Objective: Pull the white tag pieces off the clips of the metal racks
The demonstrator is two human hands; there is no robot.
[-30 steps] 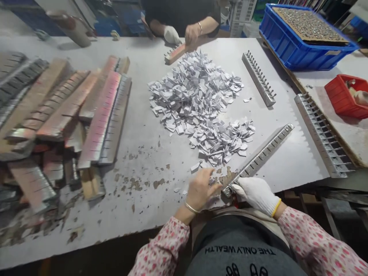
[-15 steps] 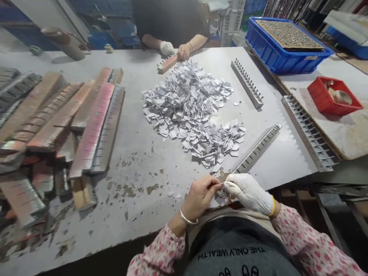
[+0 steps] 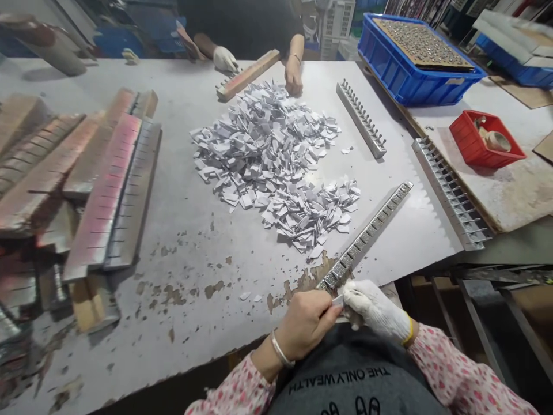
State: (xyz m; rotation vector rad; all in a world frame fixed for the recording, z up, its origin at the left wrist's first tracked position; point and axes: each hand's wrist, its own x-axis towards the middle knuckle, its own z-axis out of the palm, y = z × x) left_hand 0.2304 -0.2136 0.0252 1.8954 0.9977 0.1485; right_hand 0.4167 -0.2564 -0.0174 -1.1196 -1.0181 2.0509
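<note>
My left hand (image 3: 306, 323), bare with a silver bangle, is closed in a pinch on a small white slip (image 3: 337, 300). Facing it, my right hand (image 3: 375, 308) wears a white knit glove; its curled fingertips meet the slip's other end. Whatever else the gloved fingers hold is hidden. Just beyond my hands, a silver-wrapped bar (image 3: 367, 233) with a row of dark slots slants away over the table, its near end partly behind my left hand. A large heap of white slips (image 3: 268, 150) lies past it.
Slotted bars with pink and silver faces (image 3: 103, 196) are piled at left. Pin-studded bars (image 3: 360, 121) lie at right, near a blue crate (image 3: 401, 80) and a red bin (image 3: 484, 150). Across the table, a co-worker's bare hand (image 3: 294, 78) touches the heap beside a wooden bar (image 3: 248, 75).
Both my hands have drawn back from the slotted bar toward my body, uncovering more of its near end. The co-worker's bare hand has moved from the wooden bar to the heap. The view has shifted.
</note>
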